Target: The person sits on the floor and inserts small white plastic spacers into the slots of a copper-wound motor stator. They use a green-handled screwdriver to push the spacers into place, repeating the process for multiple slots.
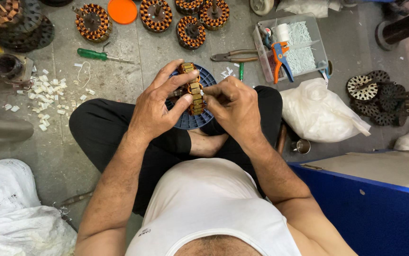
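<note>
I sit cross-legged on the floor. My left hand point(157, 104) grips a round motor stator point(193, 90) wound with copper wire, held edge-on above my lap. My right hand point(233, 106) pinches at the stator's right side with thumb and fingertips; a small white piece shows between them. A dark blue round plastic lid point(191, 121) lies under the stator on my legs.
Several wound stators point(93, 22) lie on the concrete floor ahead, with an orange lid point(122, 10), a green screwdriver point(101, 56), pliers point(233, 56), a clear plastic box point(292, 45) holding white strips and a wire stripper, white scraps point(48, 92), white bags point(318, 111), a blue bench point(375, 204).
</note>
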